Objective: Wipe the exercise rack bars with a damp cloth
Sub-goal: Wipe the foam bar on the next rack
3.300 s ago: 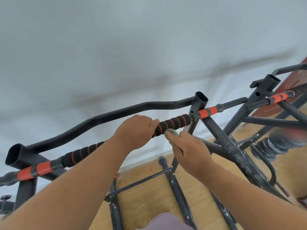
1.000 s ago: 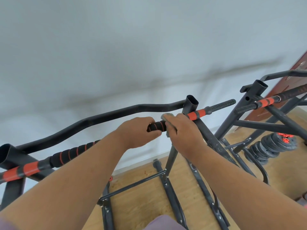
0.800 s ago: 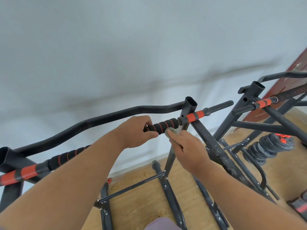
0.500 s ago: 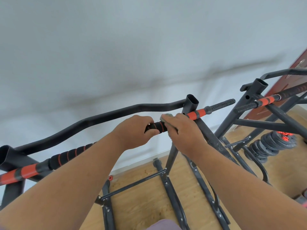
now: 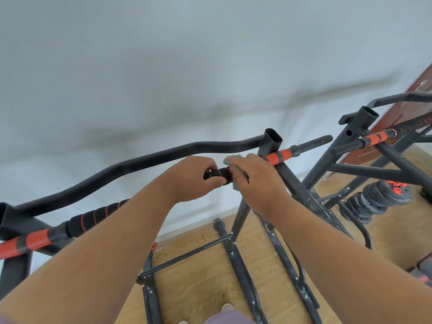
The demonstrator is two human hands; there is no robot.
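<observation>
A black and orange padded bar (image 5: 279, 156) runs across the dark metal exercise rack (image 5: 272, 139), from lower left to upper right. My left hand (image 5: 190, 177) grips the black foam section of this bar. Just right of it, my right hand (image 5: 256, 181) holds a small grey cloth (image 5: 230, 160) wrapped over the bar, close to the rack's upright post. Most of the cloth is hidden under my fingers. A curved black bar (image 5: 145, 160) lies behind the padded one.
A white wall fills the upper view. Below is a wooden floor (image 5: 201, 281) with the rack's base struts (image 5: 238, 267). A second rack frame (image 5: 360, 127) stands at the right, with stacked weight plates (image 5: 376, 199) on the floor beside it and a red-brown door (image 5: 418, 94) behind.
My right hand has gone back and forth with the cloth, dropping under the bar and returning on top of it. My left hand has kept its grip on the foam.
</observation>
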